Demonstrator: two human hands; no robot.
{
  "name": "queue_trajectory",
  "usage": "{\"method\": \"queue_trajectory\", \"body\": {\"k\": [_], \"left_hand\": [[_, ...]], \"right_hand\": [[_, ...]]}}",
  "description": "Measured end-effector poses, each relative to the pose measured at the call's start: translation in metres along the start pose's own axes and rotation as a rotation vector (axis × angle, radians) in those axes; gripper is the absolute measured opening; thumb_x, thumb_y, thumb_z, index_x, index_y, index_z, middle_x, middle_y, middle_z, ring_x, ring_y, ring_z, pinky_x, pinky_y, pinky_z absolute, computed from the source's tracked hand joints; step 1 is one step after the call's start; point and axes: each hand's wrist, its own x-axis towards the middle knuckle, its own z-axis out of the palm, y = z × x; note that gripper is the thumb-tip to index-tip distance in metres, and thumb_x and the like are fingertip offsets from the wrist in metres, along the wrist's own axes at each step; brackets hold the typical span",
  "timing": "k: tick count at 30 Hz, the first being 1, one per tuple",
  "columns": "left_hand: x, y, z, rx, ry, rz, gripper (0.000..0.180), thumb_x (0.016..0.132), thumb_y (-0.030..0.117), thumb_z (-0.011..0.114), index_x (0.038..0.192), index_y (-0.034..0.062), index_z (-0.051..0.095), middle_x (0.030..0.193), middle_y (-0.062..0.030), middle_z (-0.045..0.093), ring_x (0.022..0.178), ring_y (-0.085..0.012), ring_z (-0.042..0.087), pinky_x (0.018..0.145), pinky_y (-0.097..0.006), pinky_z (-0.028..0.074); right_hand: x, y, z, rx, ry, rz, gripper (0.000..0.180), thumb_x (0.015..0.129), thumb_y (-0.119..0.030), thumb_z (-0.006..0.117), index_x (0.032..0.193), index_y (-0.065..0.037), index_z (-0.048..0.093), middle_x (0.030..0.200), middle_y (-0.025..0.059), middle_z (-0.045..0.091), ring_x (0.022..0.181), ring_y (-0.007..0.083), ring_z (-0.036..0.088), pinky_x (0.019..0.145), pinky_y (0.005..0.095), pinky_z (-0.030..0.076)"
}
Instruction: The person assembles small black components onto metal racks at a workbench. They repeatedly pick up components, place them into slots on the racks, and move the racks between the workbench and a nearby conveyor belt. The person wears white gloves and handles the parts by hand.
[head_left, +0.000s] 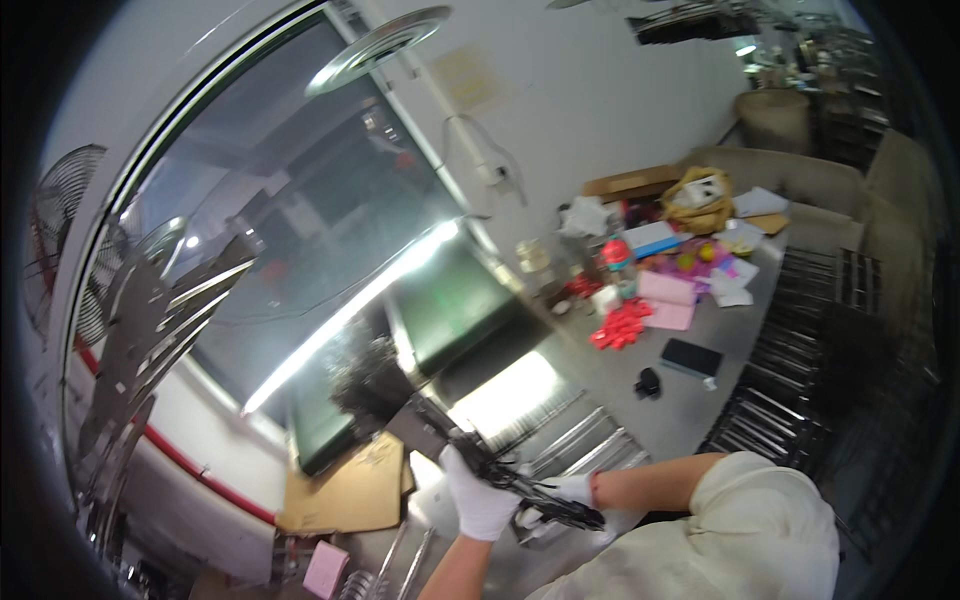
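Observation:
My left hand [481, 497], in a white glove, is closed around a long dark jagged object [500, 478], which looks like a bundle of black metal strips. It slants from the upper left down toward my body. My right hand [571, 489], gloved too, is at its lower end, its fingers mostly hidden behind the dark strips. Beyond the upper end are a flat dark panel [418, 428] and a blurred black bristly mass [368, 385]; whether they join the object I cannot tell. Close to my hands lie shiny metal bars [570, 440] on a bright metal surface.
To the right, a metal table [650, 410] carries a black phone [691, 357], red crumpled items [622, 325], a red-capped bottle [617, 256] and pink sheets [667, 300]. Cardboard [345, 488] lies left of my hands. Dark racked bars [770, 410] stand at right; a lit tube [350, 318] hangs ahead.

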Motion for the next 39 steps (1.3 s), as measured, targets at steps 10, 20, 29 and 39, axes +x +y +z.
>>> {"method": "queue_trajectory", "body": {"k": [10, 20, 29, 39], "left_hand": [[0.028, 0.006, -0.03, 0.401, -0.001, 0.211, 0.085, 0.063, 0.013, 0.089, 0.136, 0.0018, 0.047, 0.115, -0.0101, 0.052, 0.104, -0.0229, 0.057, 0.089, -0.036, 0.052], [0.001, -0.012, -0.016, 0.593, -0.035, 0.295, 0.096, 0.061, 0.022, 0.094, 0.141, -0.0034, 0.047, 0.113, -0.0154, 0.052, 0.1, -0.0296, 0.057, 0.087, -0.041, 0.05], [0.022, -0.002, -0.047, 0.644, -0.203, 0.331, 0.089, 0.06, 0.019, 0.091, 0.139, 0.0013, 0.053, 0.117, -0.0207, 0.055, 0.104, -0.0407, 0.058, 0.089, -0.046, 0.052], [0.018, 0.003, -0.031, 0.636, -0.449, 0.235, 0.093, 0.061, 0.02, 0.09, 0.145, 0.009, 0.051, 0.126, -0.0282, 0.052, 0.113, -0.0469, 0.053, 0.098, -0.05, 0.048]], "right_hand": [[-0.021, 0.012, -0.036, 0.208, 0.019, -0.048, 0.033, 0.1, -0.011, 0.065, 0.13, -0.001, 0.06, 0.122, 0.0104, 0.068, 0.107, 0.0229, 0.067, 0.095, 0.0368, 0.055], [-0.01, 0.018, -0.016, -0.781, 0.216, -0.407, 0.019, 0.104, -0.022, 0.059, 0.115, -0.007, 0.063, 0.099, 0.0023, 0.067, 0.08, 0.0132, 0.068, 0.071, 0.0309, 0.059], [-0.015, 0.026, -0.026, -0.019, -0.028, -0.018, 0.049, 0.1, -0.006, 0.058, 0.148, -0.008, 0.049, 0.128, 0.0083, 0.065, 0.115, 0.016, 0.063, 0.088, 0.0304, 0.056], [-0.019, 0.048, 0.021, -0.094, 0.088, -0.257, 0.039, 0.088, -0.021, 0.076, 0.121, -0.008, 0.06, 0.104, 0.0051, 0.065, 0.096, 0.0156, 0.062, 0.083, 0.0316, 0.052]]}}
